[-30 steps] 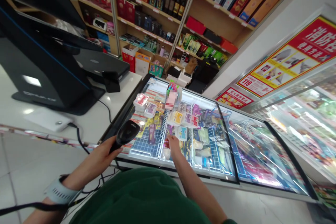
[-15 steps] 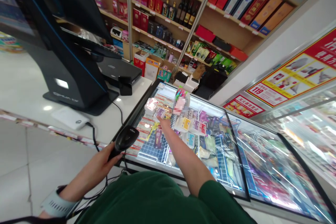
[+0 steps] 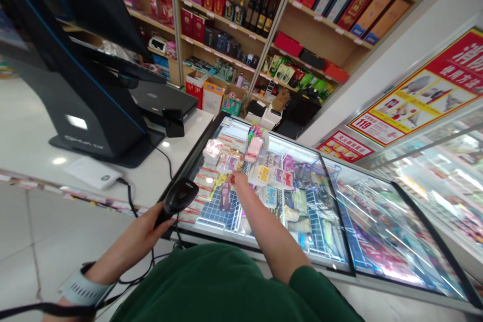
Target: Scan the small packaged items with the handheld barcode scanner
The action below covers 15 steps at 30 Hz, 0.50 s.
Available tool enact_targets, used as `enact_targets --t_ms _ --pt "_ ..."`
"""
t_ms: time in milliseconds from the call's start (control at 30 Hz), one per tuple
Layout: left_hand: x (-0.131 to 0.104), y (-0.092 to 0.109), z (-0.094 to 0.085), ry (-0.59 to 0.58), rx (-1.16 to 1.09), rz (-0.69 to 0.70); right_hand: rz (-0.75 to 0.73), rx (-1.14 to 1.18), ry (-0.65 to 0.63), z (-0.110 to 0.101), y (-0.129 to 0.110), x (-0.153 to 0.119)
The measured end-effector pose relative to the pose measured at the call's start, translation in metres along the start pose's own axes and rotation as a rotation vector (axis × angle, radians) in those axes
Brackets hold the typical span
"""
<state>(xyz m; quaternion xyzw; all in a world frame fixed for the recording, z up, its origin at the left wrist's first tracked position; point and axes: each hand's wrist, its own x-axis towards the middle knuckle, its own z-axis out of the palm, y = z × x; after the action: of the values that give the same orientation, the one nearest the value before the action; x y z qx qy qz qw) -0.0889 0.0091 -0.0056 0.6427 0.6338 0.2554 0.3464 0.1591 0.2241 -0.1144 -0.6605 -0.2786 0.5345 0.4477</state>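
My left hand (image 3: pixel 156 226) is wrapped round the handle of a black barcode scanner (image 3: pixel 181 195), its head over the freezer's left edge. My right hand (image 3: pixel 237 179) is above the freezer's glass top, fingers curled, just below a small clear pack with a pink and white label (image 3: pixel 228 163). Whether the fingers grip anything is too small to tell. A red and white pack (image 3: pixel 213 149) lies to the left. On the right are a yellow-labelled pack (image 3: pixel 262 174), a red-labelled pack (image 3: pixel 287 178) and a blue-labelled pack (image 3: pixel 269 196). Behind stands a colourful bag (image 3: pixel 256 136), partly blurred out.
A black monitor stand (image 3: pixel 94 105) and a white box-shaped device (image 3: pixel 93 172) with a cable stand on the white counter (image 3: pixel 22 110) at left. Cables hang below the scanner. Shelves (image 3: pixel 234 25) of bottles and boxes rise behind the freezer (image 3: pixel 392 231).
My right hand has drawn back slightly from the pink and white pack, which now shows more fully. The whole view has shifted a little. My left hand keeps the scanner.
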Motion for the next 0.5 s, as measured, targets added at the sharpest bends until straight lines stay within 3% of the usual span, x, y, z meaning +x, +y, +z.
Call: enact_targets --t_ms 200,367,500 --pt "0.003 -0.004 0.001 -0.041 0.041 -0.009 0.083 0.061 0.058 -0.037 0.011 -0.033" --pt "0.007 0.01 0.005 -0.082 0.067 0.013 0.015 0.054 0.069 -0.076 0.02 -0.064" --pt "0.015 0.032 0.018 -0.13 0.059 0.079 -0.137 -0.057 0.047 -0.105 0.023 -0.087"
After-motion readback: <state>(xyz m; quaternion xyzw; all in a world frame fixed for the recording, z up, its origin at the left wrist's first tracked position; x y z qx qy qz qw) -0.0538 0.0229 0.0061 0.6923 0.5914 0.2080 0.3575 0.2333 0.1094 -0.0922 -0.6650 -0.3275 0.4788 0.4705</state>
